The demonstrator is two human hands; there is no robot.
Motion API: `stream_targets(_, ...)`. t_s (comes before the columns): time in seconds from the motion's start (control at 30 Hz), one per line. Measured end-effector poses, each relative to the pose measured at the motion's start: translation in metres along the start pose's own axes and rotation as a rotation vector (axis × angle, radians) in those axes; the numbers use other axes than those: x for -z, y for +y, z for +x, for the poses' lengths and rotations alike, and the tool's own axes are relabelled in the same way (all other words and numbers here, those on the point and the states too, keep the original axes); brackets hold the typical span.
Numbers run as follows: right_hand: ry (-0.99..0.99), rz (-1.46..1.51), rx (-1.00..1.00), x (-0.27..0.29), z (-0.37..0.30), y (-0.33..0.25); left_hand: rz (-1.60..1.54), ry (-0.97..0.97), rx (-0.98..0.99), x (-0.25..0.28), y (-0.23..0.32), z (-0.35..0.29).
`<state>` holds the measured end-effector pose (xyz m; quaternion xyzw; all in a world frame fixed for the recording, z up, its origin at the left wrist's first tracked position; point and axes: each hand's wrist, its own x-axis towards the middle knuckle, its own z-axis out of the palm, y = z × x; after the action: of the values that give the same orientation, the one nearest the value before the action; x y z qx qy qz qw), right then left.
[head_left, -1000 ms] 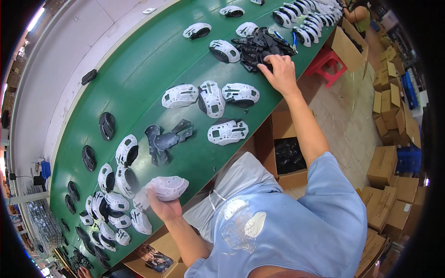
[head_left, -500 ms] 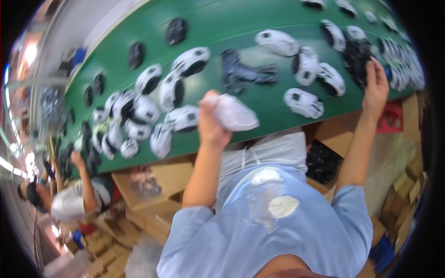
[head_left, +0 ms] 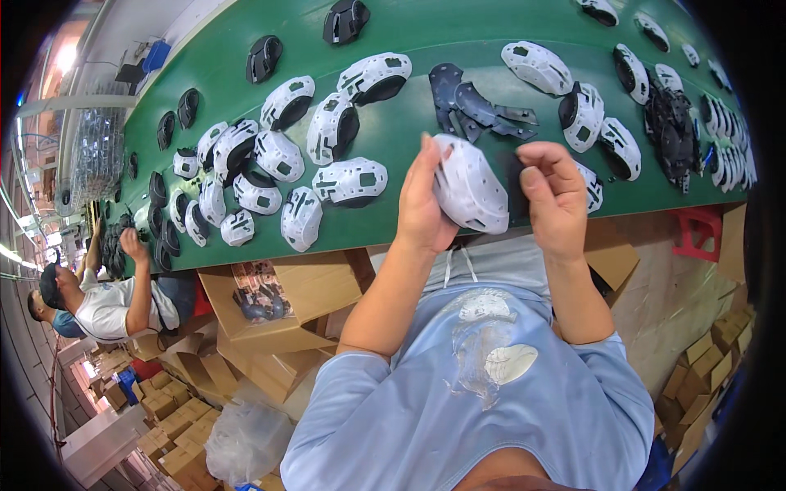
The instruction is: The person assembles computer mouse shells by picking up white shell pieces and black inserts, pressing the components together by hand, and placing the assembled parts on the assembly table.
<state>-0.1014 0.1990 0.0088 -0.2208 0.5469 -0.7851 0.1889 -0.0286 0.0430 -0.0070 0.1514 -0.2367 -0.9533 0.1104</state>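
My left hand (head_left: 423, 204) is closed around the edge of a curved white plastic shell (head_left: 472, 186), dotted with small holes, just over the table's near edge. Close beside its right side, my right hand (head_left: 553, 196) pinches a thin dark piece (head_left: 517, 188); whether it touches the shell I cannot tell. Beyond my hands lie several dark grey curved strips (head_left: 479, 106). A heap of black parts (head_left: 670, 131) is off to the right. Finished-looking white shells with black inner parts (head_left: 334, 129) are spread to the left.
The long green table (head_left: 426, 41) carries more white shells (head_left: 537, 67) and black shells (head_left: 264, 58). Below its edge is an open cardboard box (head_left: 315, 290). A red stool (head_left: 698, 233) stands at right. Two people work at left, one in a white shirt (head_left: 110, 304).
My right hand has come from the black heap at right to beside the white shell, bringing a thin dark piece. My left hand has moved right with the shell, which is now turned.
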Motion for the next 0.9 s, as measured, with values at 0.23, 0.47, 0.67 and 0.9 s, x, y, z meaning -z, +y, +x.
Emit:
stream_targets(0.23, -0.284, 0.115, 0.364, -0.018, 0.005, 0.003, -0.317, -0.098, 0.419, 0.0, -0.002, -0.01)
stream_targets(0.47, 0.305, 0.531, 0.05, -0.047, 0.006, 0.028, 0.765, 0.108, -0.673, -0.012, -0.02, -0.016)
stream_targets(0.67, 0.424, 0.635, -0.006, -0.05, 0.007, 0.022, 1.125, -0.364, -0.692, 0.022, 0.005, -0.01)
stream_targets(0.9, -0.036, 0.346, 0.037, -0.019, 0.008, 0.009, 0.258, -0.031, -0.192, 0.031, -0.002, -0.016)
